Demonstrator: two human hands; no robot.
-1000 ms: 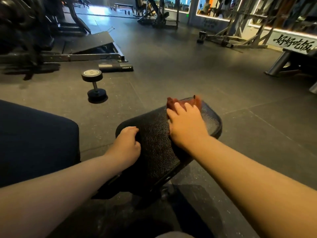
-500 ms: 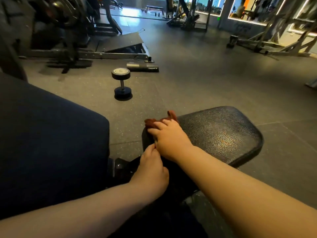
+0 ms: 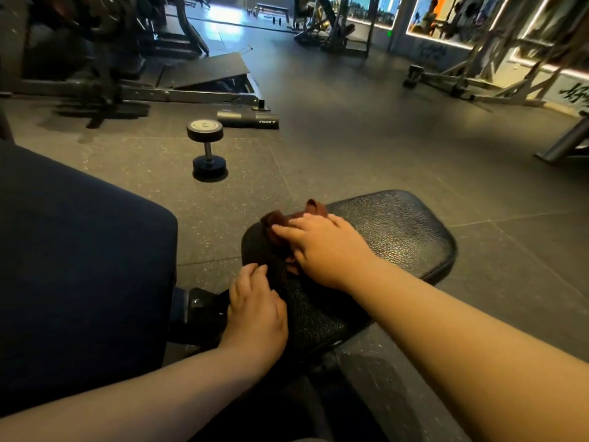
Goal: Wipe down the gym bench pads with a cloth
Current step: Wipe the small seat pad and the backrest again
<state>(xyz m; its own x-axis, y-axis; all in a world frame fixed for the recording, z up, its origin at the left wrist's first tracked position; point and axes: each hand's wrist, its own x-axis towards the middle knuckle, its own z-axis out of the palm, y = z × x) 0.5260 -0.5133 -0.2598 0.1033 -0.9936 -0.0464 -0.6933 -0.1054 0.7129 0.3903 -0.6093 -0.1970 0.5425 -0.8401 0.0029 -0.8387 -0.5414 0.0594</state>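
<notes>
Nearest to us, the left hand (image 3: 255,314) rested on the near left edge of the black textured seat pad (image 3: 392,237). Its fingers were loosely bent over the rim and held nothing. Just beyond it, the right hand (image 3: 322,247) lay flat on the one reddish-brown cloth (image 3: 277,221), fingers nearly straight, pressing it to the pad rather than clutching it. The cloth sat bunched at the pad's far left corner, partly under the palm and poking out past the fingertips.

We judged that the coming stroke turned on this: the pad's long axis ran rightward from the cloth, so most of its bare surface lay to the right of the pressing hand, which was the hand on the cloth.

To the left sat one broad navy surface (image 3: 79,266), probably a second pad, apart from the black one. Farther off on the floor stood one dumbbell (image 3: 207,151) and, behind it, one black case (image 3: 248,119). Beyond those we counted several machine frames, too blurred to name.
</notes>
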